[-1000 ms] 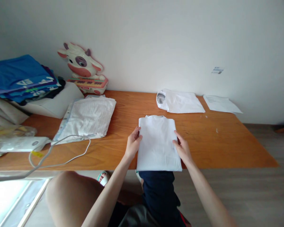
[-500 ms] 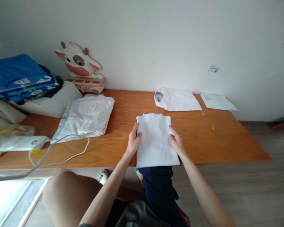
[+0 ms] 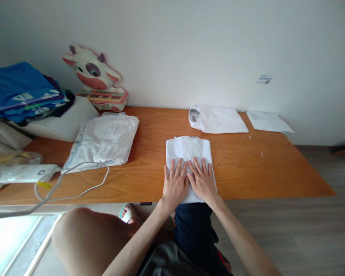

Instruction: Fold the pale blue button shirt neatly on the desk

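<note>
A white T-shirt (image 3: 188, 147), folded into a neat rectangle, lies at the front edge of the wooden table (image 3: 235, 168), its collar pointing toward the wall. My left hand (image 3: 176, 184) rests flat on its lower left part, fingers spread. Beside it my right hand (image 3: 201, 179) lies palm down on the lower right part, fingers apart too. The two thumbs almost meet at the middle of the cloth. Beneath the palms, part of the shirt is hidden.
Against the wall lie another folded white shirt (image 3: 220, 119) and a white paper (image 3: 268, 121). To the left are a folded pale cloth (image 3: 109, 138), a cow toy keyboard (image 3: 99, 82), a stack of blue clothes (image 3: 25, 92) on a white box (image 3: 74, 119), and a white cable (image 3: 103, 178).
Both hands have let go of the shirt's side edges and moved inward onto its top, now lying flat with fingers spread. The shirt stays in about the same place.
</note>
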`<state>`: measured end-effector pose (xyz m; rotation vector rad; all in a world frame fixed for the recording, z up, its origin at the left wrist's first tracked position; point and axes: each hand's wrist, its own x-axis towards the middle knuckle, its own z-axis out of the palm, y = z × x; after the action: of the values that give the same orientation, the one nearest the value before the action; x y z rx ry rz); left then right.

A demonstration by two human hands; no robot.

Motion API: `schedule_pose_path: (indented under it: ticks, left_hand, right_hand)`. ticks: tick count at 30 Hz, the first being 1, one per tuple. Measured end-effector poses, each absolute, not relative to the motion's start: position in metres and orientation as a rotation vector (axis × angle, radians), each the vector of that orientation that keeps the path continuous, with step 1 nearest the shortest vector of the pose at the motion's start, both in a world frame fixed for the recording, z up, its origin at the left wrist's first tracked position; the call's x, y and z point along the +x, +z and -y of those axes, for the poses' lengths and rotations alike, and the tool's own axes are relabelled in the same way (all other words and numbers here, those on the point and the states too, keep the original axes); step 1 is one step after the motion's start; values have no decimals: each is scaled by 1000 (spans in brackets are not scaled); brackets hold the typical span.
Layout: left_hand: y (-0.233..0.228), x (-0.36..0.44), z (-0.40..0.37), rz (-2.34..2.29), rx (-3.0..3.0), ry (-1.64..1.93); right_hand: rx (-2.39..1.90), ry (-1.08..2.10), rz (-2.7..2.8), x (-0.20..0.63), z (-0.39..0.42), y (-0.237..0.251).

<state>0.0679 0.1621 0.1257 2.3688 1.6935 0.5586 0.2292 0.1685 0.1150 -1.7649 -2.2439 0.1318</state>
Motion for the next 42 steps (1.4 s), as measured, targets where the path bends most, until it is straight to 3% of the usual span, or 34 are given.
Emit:
schedule_pose_path:
  ticks: [13, 21, 29, 36, 42]
  left_hand:
    - [127, 57, -242, -1673, 2385, 573]
    - [116, 65, -237, -1693, 2486, 559]
    - [140, 47, -229, -1716, 2266, 876]
    - [135, 38, -135, -1662, 2372, 632]
    - [128, 40, -117, -1728, 2427, 547]
  right_hand:
    - [-1918, 110, 2123, 260, -242, 109]
    - [-1883, 64, 2141, 261, -242, 98]
    - [-1507, 412, 1768, 282, -243, 111]
    - [-1452, 418, 1094, 285, -114, 120]
    - [-1363, 1210, 713, 218, 12, 70]
